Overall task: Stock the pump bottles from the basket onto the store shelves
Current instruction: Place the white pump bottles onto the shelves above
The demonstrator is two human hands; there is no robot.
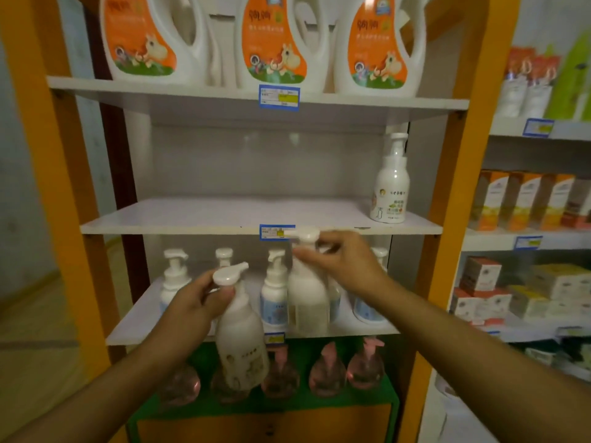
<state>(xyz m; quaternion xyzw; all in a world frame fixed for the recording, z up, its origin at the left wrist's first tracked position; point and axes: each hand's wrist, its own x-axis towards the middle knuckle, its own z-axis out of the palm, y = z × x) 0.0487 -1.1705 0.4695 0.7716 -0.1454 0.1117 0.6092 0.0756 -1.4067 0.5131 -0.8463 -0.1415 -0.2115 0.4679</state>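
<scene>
Head view, facing the orange-framed shelving unit [473, 155]: my left hand [192, 302] has its grip curled round the neck of a white pump bottle [240, 334], just under the pump head, and holds it upright in front of the edge of the lower shelf [128, 330]. My right hand [345, 260] pinches the neck of a second white pump bottle [307, 298], fingers closed below its pump head; this bottle is motion-blurred, its pump head level with the front edge of the middle shelf [192, 219], and whether its base touches the lower shelf cannot be told. On the middle shelf a single white pump bottle with a printed label [390, 190] stands upright at the far right; a blue price tag [275, 231] sits on that shelf's front edge. Behind my hands, a row of blue-labelled pump bottles [273, 292] stands on the lower shelf. Below, pink pump bottles [329, 372] stand on a green surface. The top shelf [160, 87] carries large white jugs with orange labels [275, 39]. To the right, neighbouring shelves hold boxed goods [524, 199]
</scene>
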